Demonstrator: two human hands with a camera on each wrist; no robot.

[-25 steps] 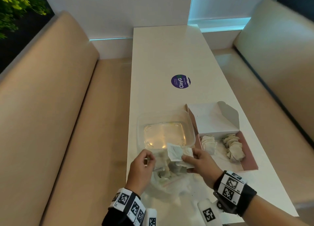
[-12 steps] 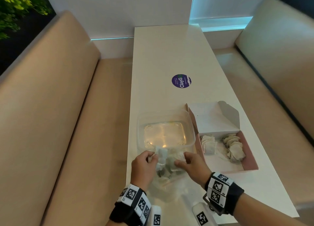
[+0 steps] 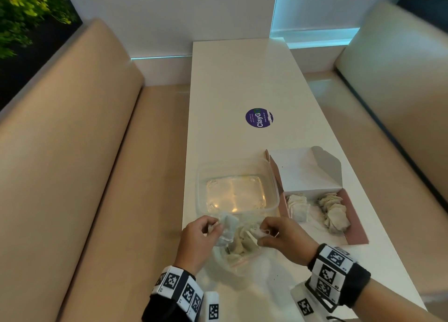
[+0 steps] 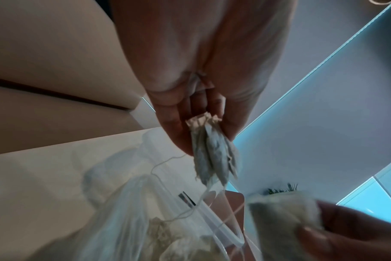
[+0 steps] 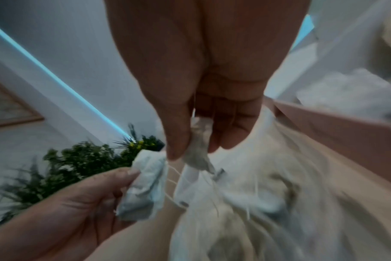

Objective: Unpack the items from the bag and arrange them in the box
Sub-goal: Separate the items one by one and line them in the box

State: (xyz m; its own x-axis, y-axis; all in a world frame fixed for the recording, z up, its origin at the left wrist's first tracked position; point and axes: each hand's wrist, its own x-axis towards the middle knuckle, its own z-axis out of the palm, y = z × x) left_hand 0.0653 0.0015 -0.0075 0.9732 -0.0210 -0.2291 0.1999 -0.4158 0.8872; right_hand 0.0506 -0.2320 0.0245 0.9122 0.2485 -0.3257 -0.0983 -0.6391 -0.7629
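Note:
A clear plastic bag (image 3: 238, 256) with several tea bags lies at the table's near edge. My left hand (image 3: 201, 234) pinches a small bunch of tea bags (image 3: 226, 228) by their tops, just above the bag's mouth; the same bunch (image 4: 214, 155) hangs from my fingers in the left wrist view. My right hand (image 3: 278, 237) pinches another tea bag (image 5: 196, 155) by its top over the bag, strings trailing down. The open pink box (image 3: 356, 229) sits to the right, with two rows of tea bags (image 3: 298, 206) inside.
An empty clear plastic tub (image 3: 236, 186) stands just beyond the bag, touching the box's left side. The box lid (image 3: 305, 174) stands open behind it. A purple round sticker (image 3: 259, 118) marks the table's middle. Beige benches flank the table.
Both hands drew closer over the bag's mouth. The right hand lowered the tea bag it held up, and the left hand now holds a bunch of tea bags lifted from the bag.

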